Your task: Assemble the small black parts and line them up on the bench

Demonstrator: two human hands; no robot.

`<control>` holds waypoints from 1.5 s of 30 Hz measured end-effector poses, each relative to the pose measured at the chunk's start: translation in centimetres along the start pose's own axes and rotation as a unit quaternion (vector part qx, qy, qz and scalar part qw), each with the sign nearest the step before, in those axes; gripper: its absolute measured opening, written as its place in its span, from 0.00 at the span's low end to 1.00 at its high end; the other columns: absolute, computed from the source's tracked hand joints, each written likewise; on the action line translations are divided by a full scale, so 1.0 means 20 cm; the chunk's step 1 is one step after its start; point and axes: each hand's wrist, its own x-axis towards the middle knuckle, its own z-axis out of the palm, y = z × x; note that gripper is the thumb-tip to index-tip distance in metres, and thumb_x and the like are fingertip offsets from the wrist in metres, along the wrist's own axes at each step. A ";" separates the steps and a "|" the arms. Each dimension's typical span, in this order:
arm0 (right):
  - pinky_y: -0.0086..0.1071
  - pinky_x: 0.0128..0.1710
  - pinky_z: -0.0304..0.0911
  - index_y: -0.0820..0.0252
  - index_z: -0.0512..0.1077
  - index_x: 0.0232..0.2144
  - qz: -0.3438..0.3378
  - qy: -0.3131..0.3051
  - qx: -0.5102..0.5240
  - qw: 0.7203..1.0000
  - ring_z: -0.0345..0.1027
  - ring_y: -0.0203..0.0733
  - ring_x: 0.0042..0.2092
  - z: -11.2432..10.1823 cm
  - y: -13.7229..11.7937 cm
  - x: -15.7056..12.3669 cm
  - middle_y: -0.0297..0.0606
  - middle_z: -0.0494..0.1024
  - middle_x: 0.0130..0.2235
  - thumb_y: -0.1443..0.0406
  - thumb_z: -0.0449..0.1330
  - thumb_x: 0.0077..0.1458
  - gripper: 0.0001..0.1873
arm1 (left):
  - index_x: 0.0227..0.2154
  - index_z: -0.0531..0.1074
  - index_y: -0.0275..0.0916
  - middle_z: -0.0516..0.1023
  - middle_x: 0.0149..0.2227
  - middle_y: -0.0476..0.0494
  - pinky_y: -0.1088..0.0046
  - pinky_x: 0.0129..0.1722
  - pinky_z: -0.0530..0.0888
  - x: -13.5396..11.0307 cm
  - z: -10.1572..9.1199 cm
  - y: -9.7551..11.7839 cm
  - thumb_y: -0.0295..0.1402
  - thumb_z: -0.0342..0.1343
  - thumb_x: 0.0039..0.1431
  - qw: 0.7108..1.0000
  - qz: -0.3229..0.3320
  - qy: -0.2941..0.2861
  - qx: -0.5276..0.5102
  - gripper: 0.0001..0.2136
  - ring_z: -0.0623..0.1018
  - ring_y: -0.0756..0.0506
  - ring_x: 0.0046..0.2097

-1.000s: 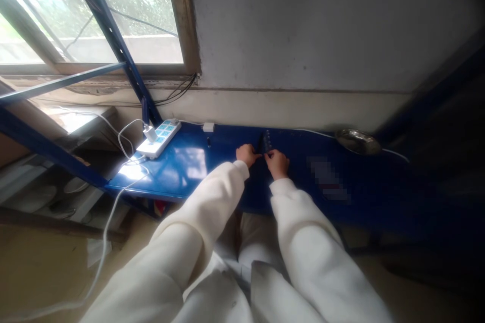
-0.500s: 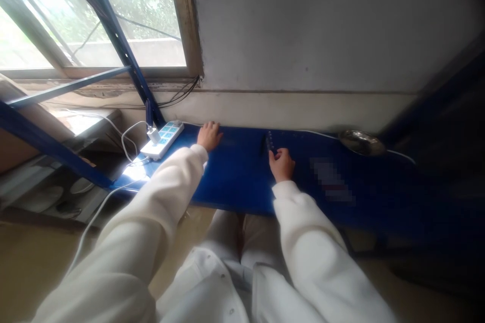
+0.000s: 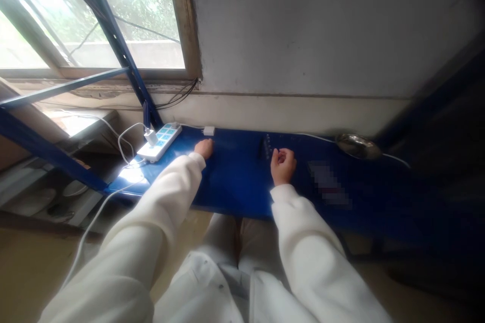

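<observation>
My left hand (image 3: 204, 148) is on the blue tabletop (image 3: 235, 181), its fingers curled in. What it holds, if anything, is hidden. Just behind it, by the wall, lies a small white charger plug (image 3: 209, 131), apart from the hand. My right hand (image 3: 283, 165) has its thumb and fingers drawn together in a pinch; anything between them is too small to make out. Close to its fingertips, on the left, is a narrow dark strip with a row of small clear bumps (image 3: 267, 145). Its exact kind is unclear.
A white power strip (image 3: 161, 142) with a plug in it lies at the table's left end, its cable hanging over the edge. On the right are a shiny metal bowl-like object (image 3: 358, 146) and a blurred flat item (image 3: 329, 184). A blue metal frame (image 3: 125, 55) stands left.
My left hand has drawn back towards me and curled up, and the white charger plug now shows. My right hand has moved slightly off the dark strip, which stays on the table.
</observation>
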 end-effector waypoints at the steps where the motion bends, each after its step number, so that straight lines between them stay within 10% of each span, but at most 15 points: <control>1: 0.34 0.35 0.59 0.60 0.64 0.31 -0.013 -0.004 0.015 1.000 0.61 0.36 0.25 0.00 -0.01 0.00 0.37 0.70 0.25 0.55 0.49 0.55 0.14 | 0.35 0.72 0.34 0.75 0.35 0.34 0.70 0.38 0.67 -0.01 0.00 0.01 0.34 0.41 0.61 0.999 -0.010 0.014 -0.034 0.14 0.75 0.42 0.38; 6: 0.31 0.33 0.58 0.58 0.64 0.22 -0.072 -0.146 0.098 0.982 0.60 0.36 0.26 0.01 -0.24 -0.02 0.36 0.68 0.22 0.52 0.48 0.55 0.18 | 0.24 0.69 0.36 0.74 0.27 0.41 0.73 0.33 0.67 -0.12 -0.04 0.13 0.37 0.41 0.61 0.944 -0.011 0.098 -0.316 0.17 0.73 0.48 0.30; 11: 0.29 0.26 0.56 0.57 0.62 0.19 0.051 -0.325 0.197 0.924 0.60 0.36 0.23 0.07 -0.54 -0.05 0.33 0.67 0.19 0.47 0.41 0.56 0.26 | 0.22 0.66 0.36 0.70 0.23 0.47 0.76 0.30 0.65 -0.30 -0.08 0.30 0.43 0.43 0.59 0.881 0.048 0.142 -0.448 0.18 0.68 0.51 0.27; 19: 0.27 0.19 0.51 0.58 0.60 0.17 0.158 -0.322 0.356 0.863 0.53 0.31 0.18 0.04 -0.66 -0.06 0.28 0.59 0.16 0.44 0.48 0.51 0.26 | 0.34 0.68 0.38 0.70 0.25 0.49 0.79 0.22 0.63 -0.53 -0.21 0.33 0.42 0.57 0.49 0.784 0.044 0.075 -0.615 0.14 0.66 0.55 0.22; 34: 0.27 0.24 0.55 0.59 0.62 0.19 0.156 -0.265 0.333 0.891 0.57 0.32 0.22 -0.05 -0.66 -0.12 0.30 0.65 0.20 0.49 0.52 0.52 0.22 | 0.26 0.69 0.32 0.68 0.21 0.51 0.80 0.18 0.59 -0.58 -0.17 0.42 0.41 0.63 0.41 0.666 -0.100 0.111 -0.731 0.16 0.62 0.58 0.19; 45: 0.28 0.27 0.60 0.59 0.66 0.27 0.126 -0.275 0.347 0.888 0.61 0.34 0.25 -0.04 -0.62 -0.12 0.33 0.70 0.25 0.49 0.53 0.51 0.19 | 0.27 0.71 0.32 0.69 0.22 0.50 0.80 0.19 0.60 -0.59 -0.20 0.40 0.43 0.65 0.38 0.655 -0.138 0.127 -0.732 0.19 0.64 0.58 0.20</control>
